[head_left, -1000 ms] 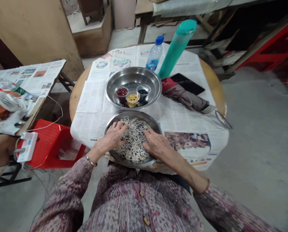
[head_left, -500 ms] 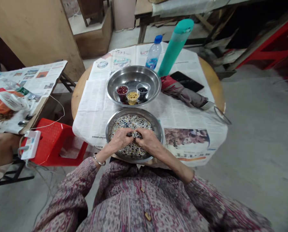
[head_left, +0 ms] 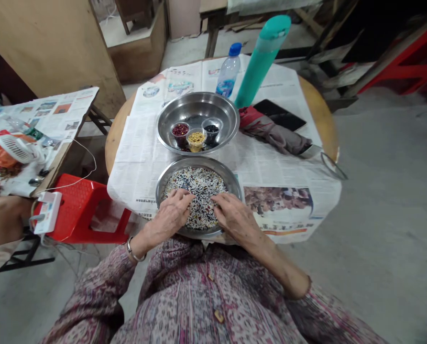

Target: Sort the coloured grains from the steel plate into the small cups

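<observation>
Just below the frame's centre, the left hand (head_left: pixel 173 210) and right hand (head_left: pixel 236 215) rest apart on mixed grains (head_left: pixel 202 191) in the near bowl (head_left: pixel 234 180), whether gripping any I cannot tell, and too wide a sweep could spill some onto the newspaper (head_left: pixel 130 162).

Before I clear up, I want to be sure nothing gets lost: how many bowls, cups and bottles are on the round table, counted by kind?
Round silver metal bowls: 2
Small clear plastic cups: 3
Bottles, one clear plastic with a blue cap, one tall teal cylinder: 2
Total: 7
</observation>
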The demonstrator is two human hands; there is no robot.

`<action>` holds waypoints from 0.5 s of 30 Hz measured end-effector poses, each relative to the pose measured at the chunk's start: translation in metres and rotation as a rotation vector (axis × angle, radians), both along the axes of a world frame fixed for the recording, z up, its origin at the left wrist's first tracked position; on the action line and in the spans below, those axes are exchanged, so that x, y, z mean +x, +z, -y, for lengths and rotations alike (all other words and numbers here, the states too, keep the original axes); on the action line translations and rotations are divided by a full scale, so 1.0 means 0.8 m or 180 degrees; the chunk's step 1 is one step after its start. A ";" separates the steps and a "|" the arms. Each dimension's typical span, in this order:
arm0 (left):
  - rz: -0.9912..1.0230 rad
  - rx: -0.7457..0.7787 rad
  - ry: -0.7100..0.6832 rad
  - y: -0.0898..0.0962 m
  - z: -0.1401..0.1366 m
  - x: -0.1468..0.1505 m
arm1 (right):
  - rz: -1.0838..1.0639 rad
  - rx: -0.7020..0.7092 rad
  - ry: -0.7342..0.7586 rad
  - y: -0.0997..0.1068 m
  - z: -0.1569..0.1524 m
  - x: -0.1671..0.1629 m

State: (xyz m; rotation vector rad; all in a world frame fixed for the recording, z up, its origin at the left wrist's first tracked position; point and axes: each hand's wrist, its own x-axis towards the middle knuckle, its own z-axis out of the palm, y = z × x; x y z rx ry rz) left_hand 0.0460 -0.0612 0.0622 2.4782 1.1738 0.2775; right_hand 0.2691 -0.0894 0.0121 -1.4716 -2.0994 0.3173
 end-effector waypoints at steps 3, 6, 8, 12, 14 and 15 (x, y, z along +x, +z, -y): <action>-0.0184 -0.0100 0.0257 -0.009 -0.011 0.007 | 0.0197 -0.0228 -0.0113 -0.001 -0.010 -0.006; 0.0002 -0.0346 0.0300 -0.021 -0.020 0.021 | 0.0265 -0.0512 -0.0178 -0.003 -0.024 -0.017; 0.0142 -0.0396 0.0312 -0.028 -0.028 0.031 | 0.0188 -0.0618 -0.0191 -0.004 -0.034 -0.025; 0.0155 -0.0364 0.0522 -0.034 -0.050 0.049 | -0.0135 -0.0796 -0.0307 -0.003 -0.052 -0.036; 0.0185 -0.0473 0.0750 -0.031 -0.056 0.051 | -0.0325 -0.1009 -0.0410 0.000 -0.058 -0.037; 0.0222 -0.0564 0.0836 -0.028 -0.057 0.050 | -0.0415 -0.1122 -0.0428 0.002 -0.058 -0.036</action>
